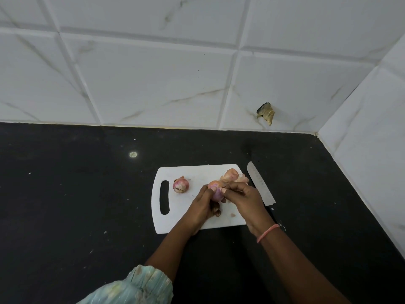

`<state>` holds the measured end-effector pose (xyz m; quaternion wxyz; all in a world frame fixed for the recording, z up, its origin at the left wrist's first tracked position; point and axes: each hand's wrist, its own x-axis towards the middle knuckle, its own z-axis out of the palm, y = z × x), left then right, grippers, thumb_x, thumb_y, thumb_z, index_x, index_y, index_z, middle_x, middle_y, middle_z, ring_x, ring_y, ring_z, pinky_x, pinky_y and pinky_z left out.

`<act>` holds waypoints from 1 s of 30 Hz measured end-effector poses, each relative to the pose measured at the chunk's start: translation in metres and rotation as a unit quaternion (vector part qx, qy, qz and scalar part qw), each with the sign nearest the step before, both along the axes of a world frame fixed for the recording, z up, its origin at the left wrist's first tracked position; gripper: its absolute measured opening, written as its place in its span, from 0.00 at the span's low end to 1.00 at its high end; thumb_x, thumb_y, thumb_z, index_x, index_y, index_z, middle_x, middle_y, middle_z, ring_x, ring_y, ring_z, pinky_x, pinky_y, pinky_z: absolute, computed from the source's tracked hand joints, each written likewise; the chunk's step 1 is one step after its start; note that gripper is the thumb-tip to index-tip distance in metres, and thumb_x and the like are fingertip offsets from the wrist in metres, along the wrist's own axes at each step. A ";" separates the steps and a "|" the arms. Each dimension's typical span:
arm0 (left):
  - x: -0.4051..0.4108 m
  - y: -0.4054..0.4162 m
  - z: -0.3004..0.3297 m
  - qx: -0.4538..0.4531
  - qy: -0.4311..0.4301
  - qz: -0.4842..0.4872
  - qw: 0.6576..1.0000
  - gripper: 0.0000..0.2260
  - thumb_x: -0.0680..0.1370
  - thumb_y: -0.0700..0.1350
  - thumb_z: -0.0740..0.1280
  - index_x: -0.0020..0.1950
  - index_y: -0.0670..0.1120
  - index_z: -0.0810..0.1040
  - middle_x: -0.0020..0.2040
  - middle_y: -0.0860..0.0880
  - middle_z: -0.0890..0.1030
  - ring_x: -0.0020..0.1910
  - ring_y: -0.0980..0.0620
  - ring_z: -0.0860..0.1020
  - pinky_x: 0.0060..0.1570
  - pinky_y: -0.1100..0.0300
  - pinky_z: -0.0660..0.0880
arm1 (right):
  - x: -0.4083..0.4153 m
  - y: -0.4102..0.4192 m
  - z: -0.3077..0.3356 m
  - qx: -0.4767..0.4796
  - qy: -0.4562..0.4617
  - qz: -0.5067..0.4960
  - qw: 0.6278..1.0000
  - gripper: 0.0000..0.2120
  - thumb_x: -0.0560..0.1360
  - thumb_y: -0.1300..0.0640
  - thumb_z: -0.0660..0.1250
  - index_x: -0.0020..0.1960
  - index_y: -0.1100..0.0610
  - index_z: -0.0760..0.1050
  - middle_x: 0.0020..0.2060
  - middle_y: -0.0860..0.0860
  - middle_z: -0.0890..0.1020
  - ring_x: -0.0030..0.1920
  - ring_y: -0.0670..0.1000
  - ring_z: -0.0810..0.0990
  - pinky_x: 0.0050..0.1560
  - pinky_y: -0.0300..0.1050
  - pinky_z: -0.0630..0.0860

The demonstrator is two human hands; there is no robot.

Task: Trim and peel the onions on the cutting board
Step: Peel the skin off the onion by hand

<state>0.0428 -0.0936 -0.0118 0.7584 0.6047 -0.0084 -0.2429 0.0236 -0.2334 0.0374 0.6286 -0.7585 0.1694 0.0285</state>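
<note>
Black counter (76, 194), marbled wall tiles (153, 84), possibly chipped.

Onion (180, 184) on board (197, 220) — knife (260, 186) lies right.

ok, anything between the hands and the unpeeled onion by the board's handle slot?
Nothing visible. The unpeeled onion sits alone on bare cutting board, left of the left hand. Both hands grip another onion; the right hand peels it.

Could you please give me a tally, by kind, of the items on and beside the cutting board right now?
Onions: 2, one lying on the cutting board at, one held at
Peel heaps: 1
Knives: 1
Cutting boards: 1
Total: 5
</note>
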 end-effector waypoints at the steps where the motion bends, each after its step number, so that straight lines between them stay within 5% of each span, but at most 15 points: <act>1: 0.000 0.000 0.000 0.007 -0.004 -0.003 1.000 0.23 0.80 0.58 0.54 0.63 0.41 0.72 0.45 0.46 0.81 0.34 0.52 0.72 0.37 0.56 0.73 | 0.001 -0.001 0.000 0.014 0.014 -0.001 1.000 0.05 0.73 0.58 0.72 0.48 0.55 0.83 0.45 0.52 0.85 0.51 0.51 0.83 0.45 0.46 0.79; 11: 0.000 0.001 0.004 0.034 -0.038 -0.034 0.998 0.24 0.77 0.59 0.53 0.60 0.42 0.71 0.42 0.43 0.76 0.32 0.53 0.66 0.33 0.60 0.68 | 0.009 -0.005 0.003 0.118 0.086 0.014 0.989 0.06 0.74 0.65 0.69 0.49 0.66 0.81 0.48 0.62 0.84 0.55 0.57 0.82 0.63 0.48 0.76; 15: -0.003 0.000 0.004 0.025 -0.035 -0.016 0.999 0.28 0.74 0.62 0.54 0.59 0.39 0.70 0.38 0.45 0.69 0.32 0.54 0.65 0.32 0.60 0.66 | 0.012 -0.004 0.008 0.207 0.118 -0.002 0.971 0.08 0.74 0.69 0.68 0.52 0.72 0.78 0.50 0.64 0.83 0.53 0.56 0.83 0.62 0.46 0.76; 21: -0.004 0.001 0.004 0.027 -0.033 -0.008 0.999 0.20 0.78 0.57 0.52 0.56 0.42 0.70 0.39 0.44 0.69 0.32 0.55 0.65 0.32 0.61 0.66 | 0.015 -0.004 0.015 0.255 0.136 -0.003 0.957 0.08 0.75 0.72 0.65 0.53 0.72 0.77 0.45 0.60 0.84 0.47 0.51 0.84 0.54 0.42 0.79; 24: -0.004 -0.001 0.005 0.020 -0.022 0.005 1.000 0.19 0.77 0.57 0.52 0.55 0.42 0.70 0.36 0.47 0.68 0.31 0.55 0.65 0.32 0.60 0.64 | 0.014 -0.001 0.009 0.262 0.134 -0.013 0.956 0.11 0.75 0.70 0.67 0.56 0.73 0.76 0.48 0.61 0.83 0.50 0.53 0.83 0.62 0.46 0.75; 30: -0.002 -0.003 0.003 0.016 0.001 0.022 1.000 0.20 0.76 0.57 0.53 0.53 0.42 0.70 0.37 0.46 0.70 0.31 0.55 0.65 0.30 0.61 0.64 | 0.005 0.009 0.003 0.227 0.087 -0.026 0.970 0.04 0.75 0.66 0.68 0.43 0.62 0.81 0.44 0.58 0.84 0.50 0.53 0.83 0.57 0.44 0.78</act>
